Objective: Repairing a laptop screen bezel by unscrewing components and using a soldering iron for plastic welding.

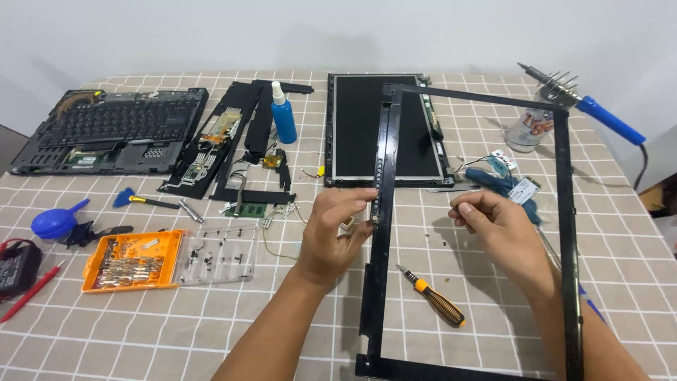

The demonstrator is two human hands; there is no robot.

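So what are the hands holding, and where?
The left hand pinches the black screen frame on its left side bar, about midway up. The right hand is closed, fingertips together; whether it holds anything cannot be told.

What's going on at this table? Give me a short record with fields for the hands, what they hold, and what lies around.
Left hand: grips the left side of a black screen frame, fingers closed on it
Right hand: inside the frame's opening, fingertips pinched; whether they hold anything cannot be told
Below the hands: orange-and-black screwdriver on the checked tablecloth
Behind the frame: bare display panel
Far left: opened laptop base
Near left: orange bit case, blue air blower
Far right: blue soldering iron
Centre: blue spray bottle
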